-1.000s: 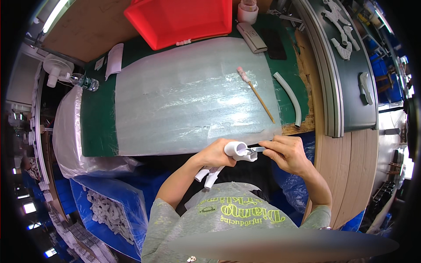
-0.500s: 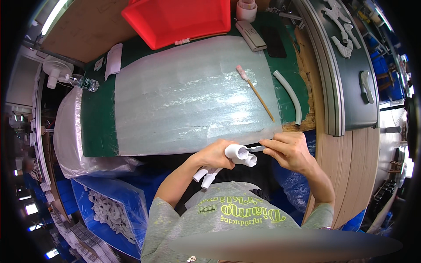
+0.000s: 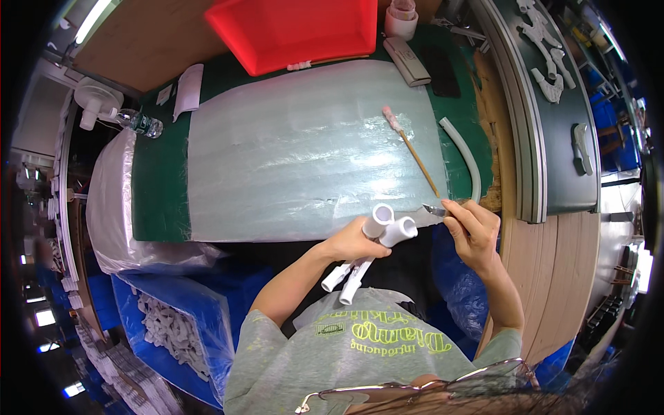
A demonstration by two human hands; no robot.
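Observation:
My left hand (image 3: 351, 242) is closed around a white branched plastic pipe piece (image 3: 397, 232). Two open round ends point up and to the right above the hand, and two thinner legs stick out below it. In my right hand (image 3: 475, 232) is a small knife (image 3: 434, 209), pinched between thumb and fingers with the metal blade pointing left. The blade stands apart from the pipe piece. A stick with a pinkish wrapped tip (image 3: 416, 155) lies on the plastic-covered mat just beyond my right hand, next to a curved white tube (image 3: 465, 153).
A red bin (image 3: 297, 34) stands at the back of the green table (image 3: 160, 200). A glasses case (image 3: 407, 61) and a dark phone (image 3: 440, 71) lie at the back right, a bottle (image 3: 140, 123) at the left. A blue bag-lined container (image 3: 173, 335) holds many white parts. A conveyor (image 3: 553, 131) runs along the right.
The knife has moved away from the pipe piece's rim, to the right and up. My left hand has tilted the piece so its open ends point more upward.

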